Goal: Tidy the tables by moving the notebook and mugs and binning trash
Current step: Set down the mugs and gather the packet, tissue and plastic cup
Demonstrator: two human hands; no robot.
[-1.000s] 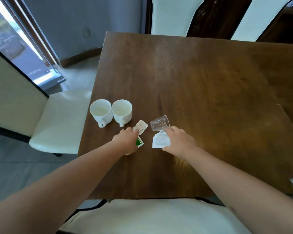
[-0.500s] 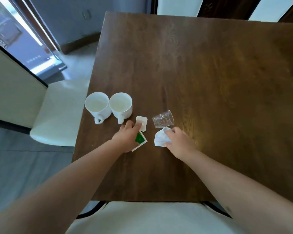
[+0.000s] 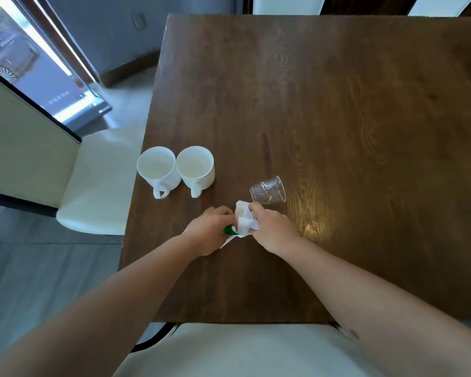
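Note:
Two white mugs [image 3: 158, 170] [image 3: 196, 168] stand side by side near the left edge of the brown table [image 3: 337, 118], handles toward me. My left hand [image 3: 208, 231] grips a green-and-white wrapper [image 3: 229, 231]. My right hand [image 3: 273, 229] pinches a crumpled white tissue [image 3: 246, 224]. A small beige packet [image 3: 241, 209] shows between the two hands, pressed against the tissue. The hands meet over the trash. A clear plastic cup [image 3: 268, 190] lies on its side just beyond my right hand.
A cream chair seat [image 3: 98, 180] stands left of the table, another [image 3: 242, 349] at the near edge below my arms. Two white chair backs show beyond the far edge. A glass door [image 3: 25, 63] is at the far left.
Both hands moved together. The right hand lifted the tissue toward the left; the left hand gathered the green wrapper and the beige packet. The camera tilted down slightly.

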